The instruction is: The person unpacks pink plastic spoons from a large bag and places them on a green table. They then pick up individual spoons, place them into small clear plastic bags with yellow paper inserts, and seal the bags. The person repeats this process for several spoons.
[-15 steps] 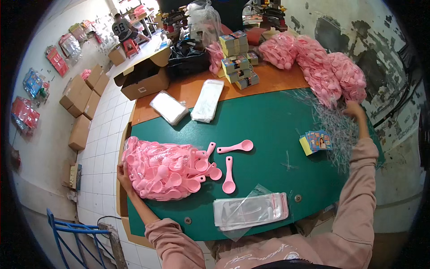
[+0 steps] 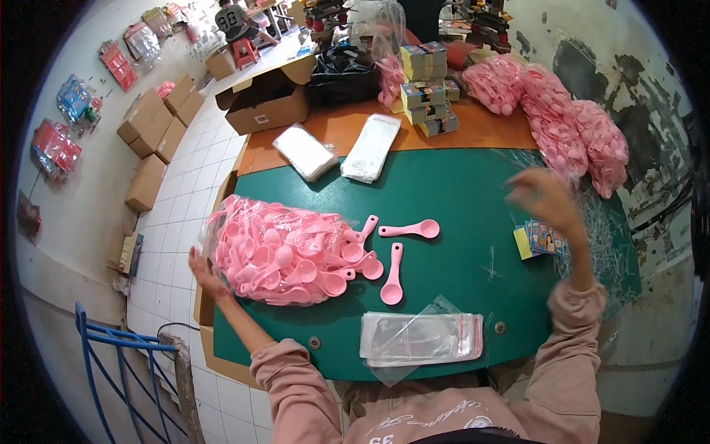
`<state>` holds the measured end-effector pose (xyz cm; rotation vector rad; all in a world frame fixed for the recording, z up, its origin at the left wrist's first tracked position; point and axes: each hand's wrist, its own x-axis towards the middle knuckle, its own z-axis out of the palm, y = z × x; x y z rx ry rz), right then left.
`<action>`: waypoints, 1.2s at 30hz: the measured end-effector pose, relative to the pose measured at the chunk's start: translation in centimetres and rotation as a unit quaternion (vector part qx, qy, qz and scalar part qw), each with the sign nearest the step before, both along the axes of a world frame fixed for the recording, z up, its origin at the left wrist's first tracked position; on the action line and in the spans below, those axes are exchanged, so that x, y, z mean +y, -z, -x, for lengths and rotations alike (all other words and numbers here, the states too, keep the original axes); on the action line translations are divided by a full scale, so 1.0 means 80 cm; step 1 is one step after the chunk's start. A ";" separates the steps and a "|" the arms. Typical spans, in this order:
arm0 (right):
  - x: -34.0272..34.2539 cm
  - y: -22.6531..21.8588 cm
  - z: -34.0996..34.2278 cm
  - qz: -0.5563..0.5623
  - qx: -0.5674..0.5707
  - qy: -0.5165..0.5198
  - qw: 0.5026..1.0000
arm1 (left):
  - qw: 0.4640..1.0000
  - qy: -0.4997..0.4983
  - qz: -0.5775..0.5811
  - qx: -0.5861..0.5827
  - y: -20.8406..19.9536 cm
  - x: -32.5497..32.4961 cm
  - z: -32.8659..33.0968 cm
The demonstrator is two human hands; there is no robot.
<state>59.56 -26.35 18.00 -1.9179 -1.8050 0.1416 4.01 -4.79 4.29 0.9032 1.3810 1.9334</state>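
Note:
My left hand (image 2: 208, 277) is open, fingers apart, at the left side of a clear plastic bag (image 2: 285, 255) stuffed with pink measuring spoons. Some spoons poke out of the bag's right end. Two loose spoons lie beside it, one sideways (image 2: 410, 229) and one upright in view (image 2: 393, 274). My right hand (image 2: 549, 198) is raised over the right part of the green table, above a small stack of printed cards (image 2: 540, 240); its fingers are bent and smeared by motion, so whether they hold anything cannot be made out.
Clear plastic sleeves (image 2: 421, 339) lie at the near edge. Two packs of white sleeves (image 2: 305, 152) rest farther back. Card bundles (image 2: 429, 103) and pink spoon bags (image 2: 551, 111) stand behind. Thin clear strips (image 2: 603, 244) heap at right. A person (image 2: 235, 24) sits far off.
My right hand has come away from the plastic strips and spoon bags at the far right, moving left over the table. My left hand's fingers have come off the bag's edge and spread.

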 end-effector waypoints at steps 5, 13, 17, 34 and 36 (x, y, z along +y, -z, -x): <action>0.066 0.097 0.144 0.078 -0.039 -0.342 0.936 | 0.993 0.065 -0.024 0.092 0.047 0.022 0.005; 0.116 0.144 0.089 0.016 0.021 -0.281 0.959 | 0.997 0.048 -0.002 0.059 0.038 0.040 0.016; 0.132 0.118 0.126 -0.103 -0.034 -0.169 0.980 | 0.992 0.038 0.015 0.123 0.052 0.052 0.040; 0.126 0.110 0.152 0.260 -0.093 -0.225 0.935 | 0.987 0.046 0.028 0.153 0.047 0.052 0.022; 0.124 0.107 0.130 0.289 -0.137 -0.179 0.931 | 0.988 0.047 0.030 0.146 0.042 0.051 0.017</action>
